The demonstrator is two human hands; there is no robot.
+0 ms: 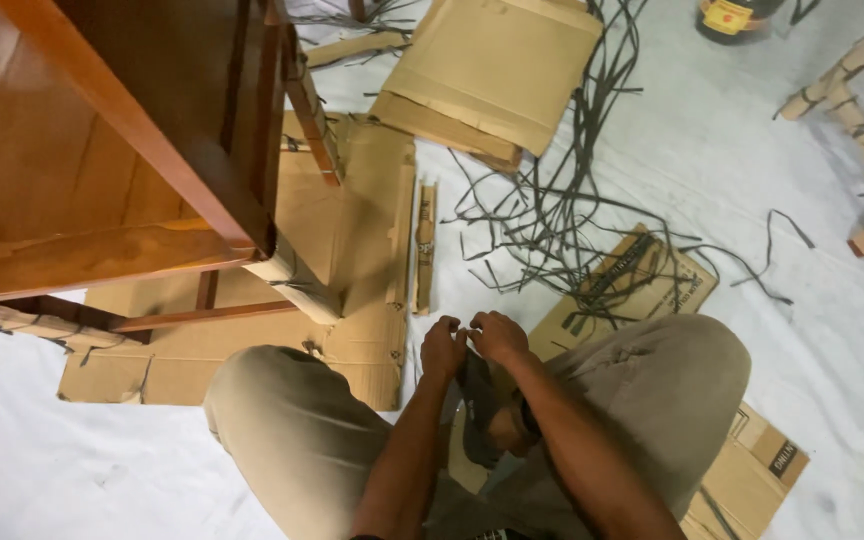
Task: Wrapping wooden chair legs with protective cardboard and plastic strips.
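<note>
A wooden furniture piece fills the upper left, its reddish-brown frame tilted over flattened cardboard sheets spread on the white floor covering. One leg of it, wrapped in cardboard, juts down toward the person's left knee. A narrow cardboard strip lies upright in the view just beyond the hands. Farther off sits a folded cardboard box, and a tangle of black straps sprawls between that box and another flat carton beside the right knee. At the right edge, 2 more cardboard-wrapped legs show, and a yellow and black object sits at the top edge.

The person squats, both forearms running up between the knees. The left hand and the right hand meet with fingertips pinched narrow, touching each other, over the edge of the cardboard. Whatever they pinch is too small to make out, so its long axis and heading cannot be told. A dark sandal lies directly beneath the wrists.
</note>
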